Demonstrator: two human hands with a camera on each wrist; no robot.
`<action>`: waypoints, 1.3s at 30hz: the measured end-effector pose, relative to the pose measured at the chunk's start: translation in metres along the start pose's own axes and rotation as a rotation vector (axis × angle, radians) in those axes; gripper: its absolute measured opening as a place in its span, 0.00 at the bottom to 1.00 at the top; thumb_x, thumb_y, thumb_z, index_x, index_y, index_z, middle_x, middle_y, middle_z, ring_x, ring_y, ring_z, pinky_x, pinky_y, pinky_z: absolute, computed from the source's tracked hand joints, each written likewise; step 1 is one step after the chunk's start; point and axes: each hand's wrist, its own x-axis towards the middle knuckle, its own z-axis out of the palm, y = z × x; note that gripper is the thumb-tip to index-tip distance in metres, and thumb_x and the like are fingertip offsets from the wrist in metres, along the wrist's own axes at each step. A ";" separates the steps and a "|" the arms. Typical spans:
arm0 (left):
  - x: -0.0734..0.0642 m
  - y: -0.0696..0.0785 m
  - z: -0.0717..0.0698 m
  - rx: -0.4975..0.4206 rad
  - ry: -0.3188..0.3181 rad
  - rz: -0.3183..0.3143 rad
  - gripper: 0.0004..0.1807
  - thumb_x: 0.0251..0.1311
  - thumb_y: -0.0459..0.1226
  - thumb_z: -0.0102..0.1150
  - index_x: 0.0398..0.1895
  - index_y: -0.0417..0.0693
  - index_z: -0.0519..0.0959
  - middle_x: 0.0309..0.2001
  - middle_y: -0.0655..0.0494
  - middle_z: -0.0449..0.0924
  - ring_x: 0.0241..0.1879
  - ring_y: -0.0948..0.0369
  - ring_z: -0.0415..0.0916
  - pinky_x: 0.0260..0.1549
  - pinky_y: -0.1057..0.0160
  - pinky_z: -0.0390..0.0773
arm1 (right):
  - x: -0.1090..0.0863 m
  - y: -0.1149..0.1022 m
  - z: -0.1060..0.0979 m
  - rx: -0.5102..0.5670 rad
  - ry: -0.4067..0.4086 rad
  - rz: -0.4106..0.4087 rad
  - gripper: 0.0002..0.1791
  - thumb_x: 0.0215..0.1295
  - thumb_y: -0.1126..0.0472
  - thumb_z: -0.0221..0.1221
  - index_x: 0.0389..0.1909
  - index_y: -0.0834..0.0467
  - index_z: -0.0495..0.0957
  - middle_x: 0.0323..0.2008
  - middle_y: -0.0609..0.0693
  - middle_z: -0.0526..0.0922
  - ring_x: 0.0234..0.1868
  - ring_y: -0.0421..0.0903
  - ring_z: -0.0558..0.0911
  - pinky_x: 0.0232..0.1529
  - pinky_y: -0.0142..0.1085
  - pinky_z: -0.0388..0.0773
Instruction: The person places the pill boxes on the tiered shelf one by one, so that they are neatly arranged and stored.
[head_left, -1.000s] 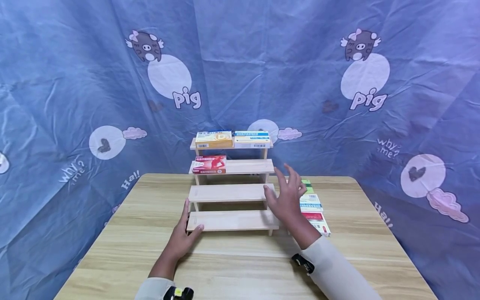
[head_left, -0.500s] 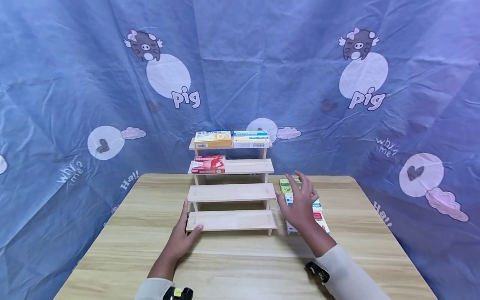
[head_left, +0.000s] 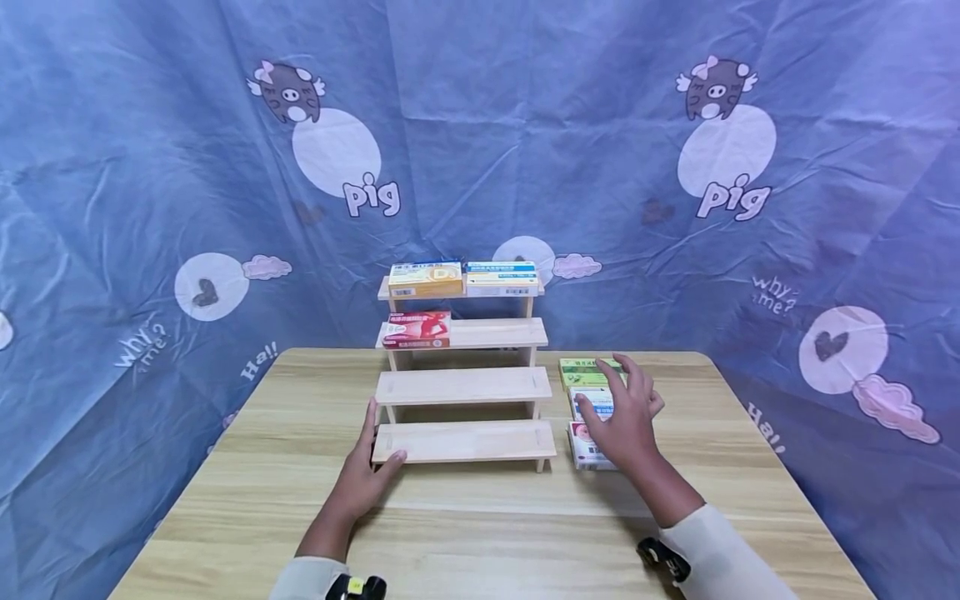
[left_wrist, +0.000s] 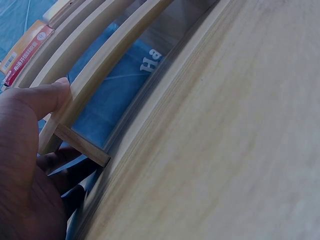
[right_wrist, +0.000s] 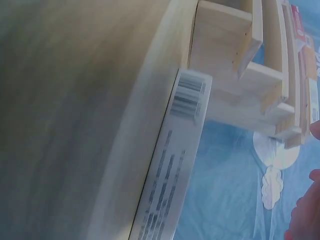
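Note:
A four-step wooden display rack [head_left: 465, 442] stands on the table. My left hand [head_left: 362, 479] holds the left end of its lowest step. In the left wrist view the thumb [left_wrist: 57, 95] presses on the board while the other fingers lie beside and behind its leg. To the rack's right, my right hand [head_left: 626, 421] hovers over a column of medicine boxes, thumb and fingers spread and holding nothing. That column has a green box [head_left: 588, 371] at the back, a white-and-blue box [head_left: 594, 398] in the middle and a red-and-white box [head_left: 585, 450] in front, partly hidden by the hand.
On the top step sit a yellow-and-white box [head_left: 426, 281] and a blue-and-white box [head_left: 502, 280]. A red box [head_left: 417, 330] lies at the left of the step below. Behind the wooden table [head_left: 465, 542] hangs a blue printed cloth [head_left: 480, 125].
My right hand has moved rightward from beside the rack to over the column of boxes. The left hand keeps its hold on the lowest step, and the boxes have not moved.

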 end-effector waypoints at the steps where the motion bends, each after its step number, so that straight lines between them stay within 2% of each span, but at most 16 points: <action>1: 0.000 0.000 0.000 0.000 -0.001 0.001 0.61 0.75 0.44 0.69 0.91 0.72 0.31 0.84 0.31 0.59 0.83 0.35 0.60 0.81 0.32 0.57 | 0.000 0.002 -0.002 -0.008 -0.003 0.012 0.35 0.63 0.62 0.74 0.71 0.63 0.77 0.75 0.69 0.66 0.70 0.72 0.64 0.57 0.71 0.52; 8: -0.001 0.001 0.000 -0.002 -0.009 0.002 0.60 0.76 0.45 0.67 0.91 0.72 0.30 0.86 0.32 0.55 0.83 0.34 0.58 0.81 0.30 0.56 | -0.003 0.009 -0.016 -0.021 -0.053 0.109 0.35 0.66 0.61 0.73 0.72 0.63 0.76 0.77 0.69 0.64 0.74 0.72 0.60 0.60 0.71 0.51; 15: -0.002 0.001 0.001 0.003 -0.011 -0.001 0.60 0.76 0.45 0.67 0.91 0.71 0.30 0.86 0.33 0.57 0.83 0.35 0.58 0.81 0.30 0.57 | -0.008 0.017 -0.028 -0.001 -0.095 0.174 0.34 0.67 0.61 0.72 0.73 0.62 0.76 0.76 0.69 0.64 0.77 0.73 0.57 0.62 0.72 0.51; 19: -0.002 0.001 0.001 0.000 -0.011 0.003 0.60 0.76 0.45 0.67 0.91 0.73 0.29 0.87 0.33 0.54 0.84 0.35 0.57 0.81 0.30 0.55 | -0.012 0.021 -0.035 0.030 -0.133 0.203 0.33 0.67 0.61 0.72 0.72 0.62 0.76 0.76 0.70 0.65 0.76 0.73 0.58 0.61 0.71 0.52; 27: 0.000 0.003 0.001 -0.019 -0.014 -0.005 0.61 0.76 0.42 0.68 0.91 0.72 0.30 0.85 0.32 0.59 0.83 0.35 0.61 0.81 0.32 0.59 | -0.021 0.032 -0.047 0.045 -0.211 0.280 0.33 0.69 0.61 0.72 0.72 0.64 0.76 0.74 0.71 0.67 0.76 0.73 0.62 0.58 0.66 0.57; 33: -0.001 0.005 0.001 -0.017 -0.011 -0.013 0.61 0.75 0.41 0.68 0.91 0.72 0.30 0.84 0.31 0.61 0.82 0.35 0.63 0.80 0.32 0.60 | -0.029 0.042 -0.056 0.145 -0.245 0.303 0.32 0.69 0.63 0.71 0.72 0.67 0.77 0.73 0.72 0.68 0.75 0.75 0.61 0.64 0.73 0.60; 39: 0.000 0.005 -0.001 -0.005 -0.008 -0.016 0.61 0.75 0.42 0.68 0.91 0.72 0.30 0.85 0.32 0.59 0.83 0.35 0.60 0.82 0.32 0.57 | -0.034 0.051 -0.064 0.249 -0.303 0.384 0.32 0.73 0.62 0.68 0.74 0.68 0.74 0.76 0.72 0.65 0.79 0.74 0.59 0.70 0.76 0.60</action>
